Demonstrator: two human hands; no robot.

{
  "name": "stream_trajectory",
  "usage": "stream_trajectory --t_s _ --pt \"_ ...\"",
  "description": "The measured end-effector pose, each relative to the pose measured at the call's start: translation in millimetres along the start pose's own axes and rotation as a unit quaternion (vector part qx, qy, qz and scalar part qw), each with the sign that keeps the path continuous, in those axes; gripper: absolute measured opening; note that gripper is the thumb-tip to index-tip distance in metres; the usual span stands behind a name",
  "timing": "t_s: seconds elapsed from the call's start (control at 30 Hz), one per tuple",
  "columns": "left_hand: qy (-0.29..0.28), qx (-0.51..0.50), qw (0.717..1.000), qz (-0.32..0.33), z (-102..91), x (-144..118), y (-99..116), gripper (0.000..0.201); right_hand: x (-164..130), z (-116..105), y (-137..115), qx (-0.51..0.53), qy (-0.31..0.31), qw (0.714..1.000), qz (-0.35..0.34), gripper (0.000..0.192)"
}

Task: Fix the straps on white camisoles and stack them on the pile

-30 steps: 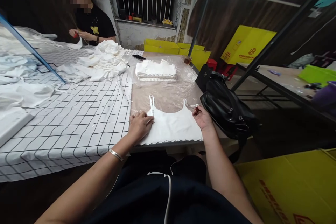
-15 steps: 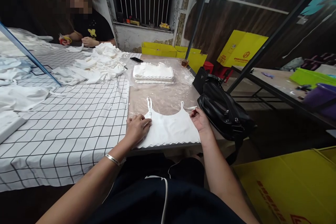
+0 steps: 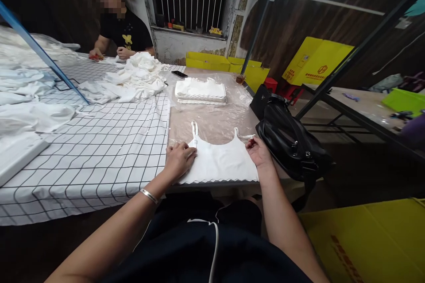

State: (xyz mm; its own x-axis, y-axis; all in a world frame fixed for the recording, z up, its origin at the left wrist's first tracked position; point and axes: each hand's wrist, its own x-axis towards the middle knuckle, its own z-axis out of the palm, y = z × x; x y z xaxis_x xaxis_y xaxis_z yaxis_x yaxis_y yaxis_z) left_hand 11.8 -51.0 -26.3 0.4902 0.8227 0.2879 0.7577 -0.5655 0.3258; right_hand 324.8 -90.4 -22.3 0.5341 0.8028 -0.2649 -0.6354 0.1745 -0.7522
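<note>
A white camisole (image 3: 221, 162) lies flat at the front edge of the table, its wavy hem towards me. My left hand (image 3: 179, 159) rests on its left side, thumb and forefinger closed at the base of the left strap (image 3: 194, 131). That strap stands up in a loop beyond the fingers. At the other side, my right hand (image 3: 259, 152) is turned partly palm up and pinches the right strap (image 3: 245, 136), which is drawn out sideways. Farther back, a stack of folded white garments (image 3: 200, 91) sits on clear plastic sheeting (image 3: 212, 117).
A black handbag (image 3: 287, 135) lies close beside my right hand. To the left, loose white garments (image 3: 136, 77) cover part of a checked tablecloth (image 3: 133, 141). A phone (image 3: 179, 74) and a glass of brown drink (image 3: 240, 79) stand farther back. Another person (image 3: 128, 31) sits across.
The view has swung slightly left, so everything appears farther right. Both my hands keep their hold on the camisole with little visible movement. The other person's hand with the red-handled scissors has lowered.
</note>
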Motion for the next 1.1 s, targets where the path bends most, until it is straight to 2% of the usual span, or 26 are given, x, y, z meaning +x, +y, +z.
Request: stream_trajectory --t_s 0.3,0.6,0.7,0.8,0.93,1.1 --pt "-0.013 -0.009 1.0 -0.022 -2.2 0.3 3.2 0.022 3.8 -2.2 0.3 -0.013 0.0 1.0 -0.002 0.018" --pt "-0.022 0.006 1.0 -0.016 -9.3 0.7 6.6 0.02 1.2 0.7 -2.9 -0.061 -0.009 0.998 -0.013 0.022" --pt "-0.036 -0.008 0.999 0.006 -15.8 13.4 22.0 0.018 -0.3 10.9 -9.0 -0.102 -0.018 0.995 -0.007 0.021" --pt "-0.062 -0.071 0.996 0.012 -14.4 34.5 47.7 0.02 -1.0 26.7 -15.2 -0.147 -0.039 0.988 0.007 0.017" --pt "-0.137 -0.078 0.988 0.004 3.2 57.0 78.3 0.021 -3.4 43.2 -18.1 -0.194 -0.071 0.978 0.042 0.016" --pt "-0.166 -0.092 0.982 -0.003 21.4 65.9 90.5 0.021 -7.6 45.0 -17.4 -0.221 -0.101 0.968 0.057 0.022"
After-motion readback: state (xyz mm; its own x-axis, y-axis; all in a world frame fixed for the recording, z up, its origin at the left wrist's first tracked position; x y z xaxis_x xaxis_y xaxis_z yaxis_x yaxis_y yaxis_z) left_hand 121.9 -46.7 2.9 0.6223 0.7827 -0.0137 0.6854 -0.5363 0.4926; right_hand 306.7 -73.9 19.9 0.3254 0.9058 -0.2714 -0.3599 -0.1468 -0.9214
